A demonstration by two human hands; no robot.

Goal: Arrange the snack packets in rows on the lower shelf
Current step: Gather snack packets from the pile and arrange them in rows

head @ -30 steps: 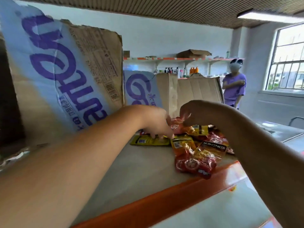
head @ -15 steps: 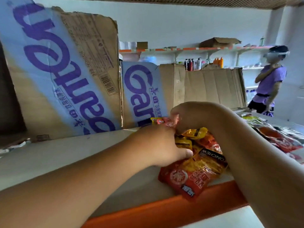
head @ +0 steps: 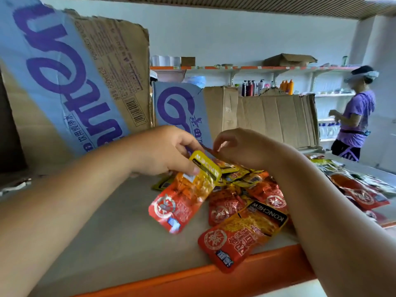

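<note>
We see red-and-orange snack packets (head: pixel 242 232) with white round emblems, one yellow-topped packet (head: pixel 184 198), an orange shelf edge (head: pixel 192 279), brown cardboard (head: pixel 64 82) banded pale blue with purple lettering.

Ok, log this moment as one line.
left hand: pinches red-and-yellow packet by its top | right hand: curled above pile, grip unclear | pile: loose heap on shelf, no rows yet
</note>
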